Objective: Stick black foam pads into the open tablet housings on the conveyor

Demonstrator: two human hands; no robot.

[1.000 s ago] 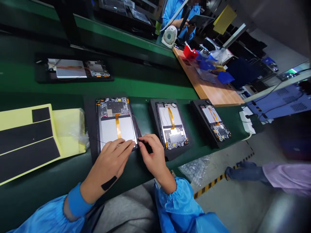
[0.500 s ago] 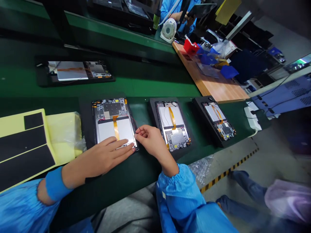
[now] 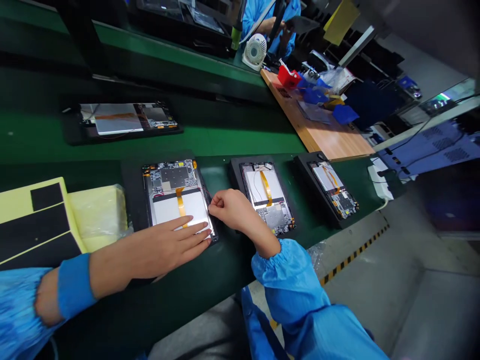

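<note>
An opened tablet (image 3: 170, 202) lies on a black foam block, its circuit board at the far end and a silver battery crossed by an orange flat cable nearer me. My left hand (image 3: 168, 245) rests flat across the battery's near end, fingers stretched and slightly apart, covering the tablet's lower left corner. At the tablet's right edge, my right hand (image 3: 230, 207) is closed in a pinch, fingertips touching the frame. A thin dark wire seems to run along that edge towards the fingertips, but what they pinch is too small to make out.
Right of my hands, a second opened tablet (image 3: 266, 187) and a third (image 3: 332, 182) sit on black blocks. Another opened tablet (image 3: 120, 120) lies farther back. Yellow sheeting with black pieces (image 3: 41, 215) is at left. Beyond are a small fan (image 3: 255, 51), a red bin (image 3: 288, 77) and a co-worker.
My view has shifted slightly. My left hand stays flat on the tablet, and my right hand has edged along its right side, fingers curled tighter. The passer-by at lower right is out of view.
</note>
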